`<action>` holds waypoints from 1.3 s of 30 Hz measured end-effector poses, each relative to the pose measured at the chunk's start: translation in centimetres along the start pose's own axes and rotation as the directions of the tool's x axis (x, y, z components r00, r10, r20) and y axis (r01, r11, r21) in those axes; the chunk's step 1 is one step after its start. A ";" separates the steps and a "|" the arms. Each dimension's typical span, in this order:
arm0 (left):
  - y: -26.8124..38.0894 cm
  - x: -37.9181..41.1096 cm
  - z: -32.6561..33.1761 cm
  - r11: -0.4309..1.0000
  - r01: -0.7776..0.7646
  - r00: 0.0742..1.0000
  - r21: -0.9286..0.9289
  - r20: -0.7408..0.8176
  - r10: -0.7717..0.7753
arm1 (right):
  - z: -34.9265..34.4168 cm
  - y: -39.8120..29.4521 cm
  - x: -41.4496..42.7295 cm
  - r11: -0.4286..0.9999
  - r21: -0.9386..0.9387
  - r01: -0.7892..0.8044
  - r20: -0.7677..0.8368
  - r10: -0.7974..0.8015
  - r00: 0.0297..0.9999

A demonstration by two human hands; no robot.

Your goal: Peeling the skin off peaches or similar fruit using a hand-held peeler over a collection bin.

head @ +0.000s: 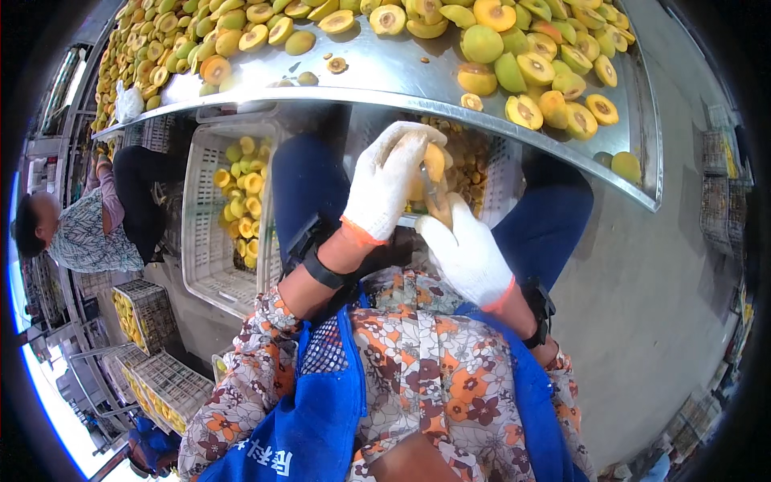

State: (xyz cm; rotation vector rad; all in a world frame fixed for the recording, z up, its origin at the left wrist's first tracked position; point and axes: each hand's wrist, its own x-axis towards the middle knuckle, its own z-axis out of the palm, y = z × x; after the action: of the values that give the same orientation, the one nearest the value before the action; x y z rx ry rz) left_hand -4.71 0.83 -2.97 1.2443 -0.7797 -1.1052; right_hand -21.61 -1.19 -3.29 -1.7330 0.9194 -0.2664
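My left hand (388,184), in a white knit glove with an orange cuff, holds a yellow stone-fruit half (433,160). Gripped in my right hand (464,253), gloved likewise, is a small pitting tool (435,196) with a metal blade and a light brown handle. Its working end meets the fruit; the tip is hidden. Beneath both hands, between my knees, stands a plastic crate (505,175) containing brown pits and fruit scraps. Just beyond is a metal table (373,63) piled with halved yellow-green fruit (536,69), many with pits showing.
Left of my leg, a white plastic crate (202,199) holds hollowed fruit halves (244,187). The table's raised metal rim (337,94) runs before my hands. A seated person (96,229) is at far left, near stacked crates (171,382). A plastic bag (128,102) lies on the table's left edge.
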 end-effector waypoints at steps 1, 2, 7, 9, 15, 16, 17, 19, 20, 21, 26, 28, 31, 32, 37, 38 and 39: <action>-0.3 -0.2 0.2 1.000 0.004 1.000 -0.002 0.000 -0.004 | 0.0 0.1 -0.1 0.986 0.162 -0.044 0.066 0.034 0.997; -0.6 -0.4 0.3 0.990 -0.096 0.994 0.103 -0.032 0.100 | -0.1 0.1 -0.3 0.943 0.317 -0.097 0.134 0.056 0.989; -1.2 -1.3 1.3 0.975 -0.195 0.970 0.107 -0.130 0.208 | -0.9 -1.5 -1.6 0.491 0.780 -0.389 0.419 0.053 0.907; -1.5 -1.2 1.7 0.940 -0.321 0.929 0.119 -0.153 0.337 | -1.0 -1.5 -1.7 0.358 0.820 -0.447 0.477 0.007 0.879; -2.6 0.0 1.0 0.949 -0.313 0.949 -0.031 -0.050 0.311 | -1.0 -1.3 -1.4 0.084 0.822 -0.564 0.570 -0.114 0.814; -2.7 0.4 0.9 0.949 -0.314 0.949 -0.035 -0.049 0.313 | -1.2 -1.4 -1.3 0.076 0.818 -0.571 0.576 -0.102 0.811; -2.7 0.9 0.7 0.955 -0.297 0.955 0.000 -0.005 0.297 | -1.4 -1.4 -1.2 0.068 0.814 -0.577 0.581 -0.091 0.809; -2.6 1.6 0.2 0.955 -0.295 0.955 0.037 0.044 0.293 | -1.1 -1.1 -0.7 0.098 0.820 -0.565 0.572 -0.079 0.816; -2.6 1.7 -0.1 0.980 -0.140 0.982 -0.144 0.107 0.156 | -0.8 -0.9 -0.4 0.120 0.822 -0.557 0.566 -0.064 0.822; -2.6 1.7 -0.2 0.951 0.035 0.980 -0.307 0.197 0.027 | -0.5 -1.2 -0.2 0.126 0.825 -0.551 0.561 -0.067 0.825; -1.9 1.2 -1.2 0.765 0.099 0.995 -0.636 0.078 -0.064 | 0.0 -1.7 0.1 0.350 0.801 -0.486 0.525 -0.021 0.851; -0.5 1.9 -2.5 0.893 -0.016 0.966 -0.450 -0.237 -0.102 | -0.7 -1.8 0.0 0.453 0.772 -0.446 0.503 -0.007 0.864; 3.3 0.7 -8.3 0.947 -0.107 0.905 0.303 -0.364 0.219 | -0.9 0.2 0.7 0.671 0.678 -0.301 0.313 0.107 0.944; 2.1 0.9 -13.2 0.645 -0.210 0.800 0.735 -0.250 0.545 | -1.3 0.9 0.8 0.740 0.608 -0.288 0.299 0.123 0.946; 5.6 5.0 -14.2 -0.027 0.108 0.835 0.994 -0.076 0.546 | -0.3 3.2 1.0 0.776 0.494 -0.392 0.358 0.230 0.905; 5.9 6.7 -11.5 0.181 0.058 0.855 0.982 -0.143 0.498 | 0.1 3.2 1.2 0.823 0.465 -0.327 0.306 0.197 0.931; 5.5 9.2 -10.3 0.324 -0.070 0.895 0.944 -0.084 0.438 | 0.4 3.0 1.3 0.867 0.425 -0.261 0.258 0.161 0.953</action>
State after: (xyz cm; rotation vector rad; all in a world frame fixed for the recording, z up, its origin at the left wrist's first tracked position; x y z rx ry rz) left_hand 8.88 -4.63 -0.51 2.0900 -1.3757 -0.0181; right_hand -21.78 -2.07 -6.43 -1.1873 0.8031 -0.1304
